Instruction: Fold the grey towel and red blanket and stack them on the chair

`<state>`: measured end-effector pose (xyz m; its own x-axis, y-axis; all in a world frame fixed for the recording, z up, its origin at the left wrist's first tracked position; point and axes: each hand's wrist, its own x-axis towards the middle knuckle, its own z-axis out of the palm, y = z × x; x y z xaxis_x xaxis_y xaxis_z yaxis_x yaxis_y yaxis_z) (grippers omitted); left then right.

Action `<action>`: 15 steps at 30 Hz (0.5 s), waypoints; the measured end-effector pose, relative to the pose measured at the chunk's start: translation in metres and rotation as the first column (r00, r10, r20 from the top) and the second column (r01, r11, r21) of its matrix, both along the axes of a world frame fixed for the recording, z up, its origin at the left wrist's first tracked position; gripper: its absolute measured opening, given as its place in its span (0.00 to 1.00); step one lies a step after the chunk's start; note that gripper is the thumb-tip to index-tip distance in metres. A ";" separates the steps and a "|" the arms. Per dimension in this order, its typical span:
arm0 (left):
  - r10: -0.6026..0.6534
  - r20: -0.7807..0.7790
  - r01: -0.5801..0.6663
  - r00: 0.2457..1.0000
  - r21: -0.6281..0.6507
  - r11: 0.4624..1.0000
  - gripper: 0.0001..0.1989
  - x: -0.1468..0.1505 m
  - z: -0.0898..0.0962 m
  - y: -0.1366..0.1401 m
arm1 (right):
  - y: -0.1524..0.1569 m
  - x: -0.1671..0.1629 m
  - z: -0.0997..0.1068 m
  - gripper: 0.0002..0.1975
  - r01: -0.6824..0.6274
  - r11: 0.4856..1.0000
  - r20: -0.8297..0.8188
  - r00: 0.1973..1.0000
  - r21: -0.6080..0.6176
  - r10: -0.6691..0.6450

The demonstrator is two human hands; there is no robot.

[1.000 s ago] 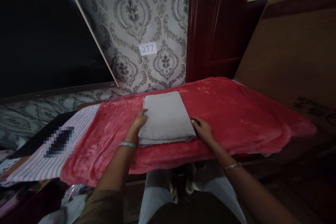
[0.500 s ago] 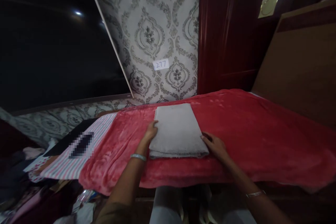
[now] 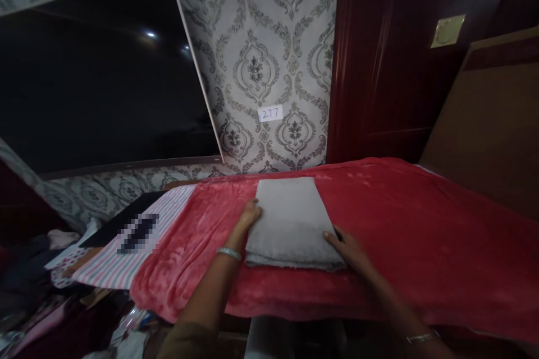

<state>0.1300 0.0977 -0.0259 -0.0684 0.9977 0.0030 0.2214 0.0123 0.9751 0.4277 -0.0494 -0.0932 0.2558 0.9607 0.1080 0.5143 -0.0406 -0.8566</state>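
A folded grey towel (image 3: 290, 221) lies flat on the red blanket (image 3: 400, 235), its layered front edge facing me. My left hand (image 3: 251, 214) is closed on the towel's left edge, the thumb along its side. At the right edge, my right hand (image 3: 346, 244) grips the towel with the thumb on top; its other fingers are partly hidden beside or under the cloth.
Left of the blanket lies a striped cloth (image 3: 105, 266), with a heap of clothes (image 3: 37, 320) below it. A dark television screen (image 3: 105, 84) hangs on the patterned wall (image 3: 256, 22). A large cardboard sheet (image 3: 492, 134) leans at the right.
The view has shifted, so everything sits slightly lower and further right. My right thumb has come further over the towel's right edge. My left hand stays at the left edge.
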 end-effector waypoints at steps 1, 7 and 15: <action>0.017 -0.034 -0.017 0.999 0.000 1.000 0.20 0.002 0.003 0.005 | -0.001 0.000 0.001 0.28 -0.002 1.000 -0.010 1.000 -0.001 0.002; 0.080 -0.211 -0.068 0.974 0.060 0.996 0.22 0.015 0.003 0.016 | -0.009 0.002 0.007 0.29 -0.055 0.998 -0.121 0.991 0.043 0.060; -0.006 -0.363 0.057 0.932 0.130 0.990 0.28 0.011 0.007 0.009 | -0.022 0.006 0.014 0.33 -0.125 0.989 -0.201 0.970 0.075 0.138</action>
